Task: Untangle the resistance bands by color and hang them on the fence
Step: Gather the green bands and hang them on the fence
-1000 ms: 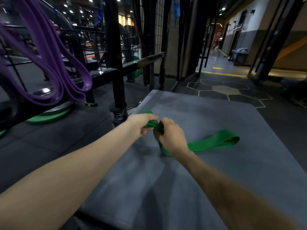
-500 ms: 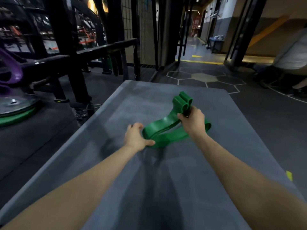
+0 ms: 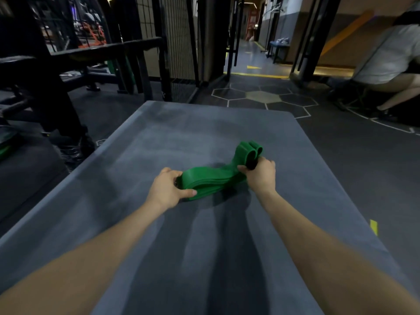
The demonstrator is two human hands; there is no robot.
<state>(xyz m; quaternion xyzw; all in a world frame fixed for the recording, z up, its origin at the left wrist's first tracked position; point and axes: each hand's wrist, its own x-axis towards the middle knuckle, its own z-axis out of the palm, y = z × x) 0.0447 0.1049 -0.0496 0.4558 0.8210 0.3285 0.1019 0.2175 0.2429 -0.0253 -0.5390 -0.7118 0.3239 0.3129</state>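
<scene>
A green resistance band (image 3: 211, 180) lies folded into several layers on a grey mat (image 3: 181, 258). My left hand (image 3: 168, 189) grips the near folded end, thumb on top of the layers. My right hand (image 3: 261, 173) is closed on the far end, where the loops (image 3: 250, 151) stick up above my fist. The black fence rail (image 3: 102, 50) runs along the upper left, well away from both hands. No other band is in view.
A black upright post (image 3: 52, 94) and rack legs stand left of the mat. A mesh panel (image 3: 177, 42) rises behind it. A person in a white shirt (image 3: 391, 57) crouches at the far right. A corridor (image 3: 252, 55) opens straight ahead.
My view swung right, so the purple bands on the rail left the frame. The green band went from stretched out on the mat to a folded bundle held at both ends.
</scene>
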